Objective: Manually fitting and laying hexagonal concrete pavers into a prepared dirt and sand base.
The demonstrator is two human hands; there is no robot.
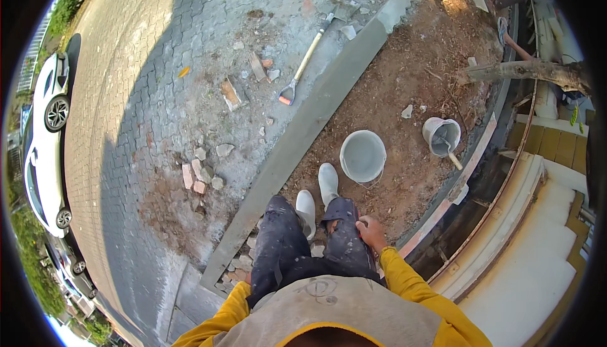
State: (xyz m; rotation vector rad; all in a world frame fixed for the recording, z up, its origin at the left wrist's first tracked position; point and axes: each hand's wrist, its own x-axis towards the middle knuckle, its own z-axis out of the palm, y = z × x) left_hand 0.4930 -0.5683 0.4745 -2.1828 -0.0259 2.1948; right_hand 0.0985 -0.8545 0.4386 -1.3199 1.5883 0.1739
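My right hand (372,232) is beside my right knee, its fingers curled against the dark, paint-spotted trouser leg (349,236), seemingly pinching the cloth. Only a sliver of my left hand (248,277) shows beside my left thigh; its fingers are hidden. White boots (328,182) are on my feet. Ahead of them stands a large whitish bucket (363,156) with grey residue inside. Further right, a smaller bucket (441,136) holds a trowel, whose wooden handle (455,161) leans over the rim.
A smooth grey concrete kerb (316,118) runs diagonally between paving and soil. Left of it lie a shovel (306,61), broken bricks (200,173) and a hollow block piece (232,94). A tree trunk (525,74) crosses at right, near another person's leg (517,48). White cars (47,151) stand far left.
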